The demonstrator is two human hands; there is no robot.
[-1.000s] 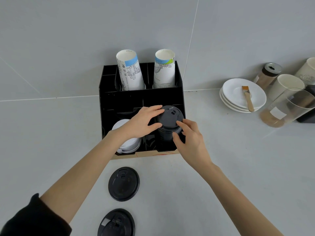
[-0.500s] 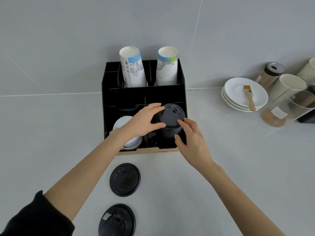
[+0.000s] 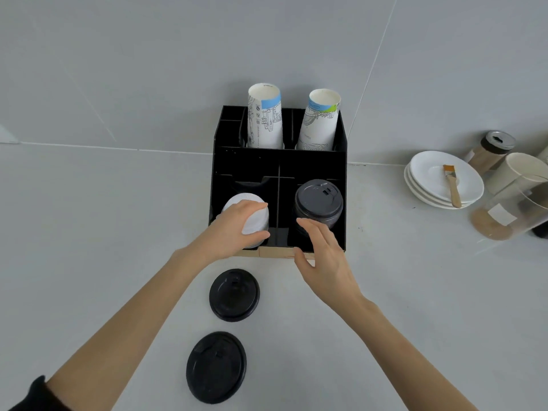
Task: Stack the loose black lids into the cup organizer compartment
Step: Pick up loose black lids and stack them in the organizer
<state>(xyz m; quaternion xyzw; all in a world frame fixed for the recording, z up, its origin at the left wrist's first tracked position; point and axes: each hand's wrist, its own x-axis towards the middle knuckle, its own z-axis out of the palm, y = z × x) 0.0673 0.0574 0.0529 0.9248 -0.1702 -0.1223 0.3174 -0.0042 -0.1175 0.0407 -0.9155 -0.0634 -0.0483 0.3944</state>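
Black lids stacked in the organizer

My left hand grasps and half hides the white lids; my right hand hangs released by the black lid stack.

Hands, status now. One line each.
Left hand: closed around the white lid stack in the organizer.
Right hand: open, holding nothing, just before the black lid stack.

Two loose black lids – two paper cup stacks – three saucers.
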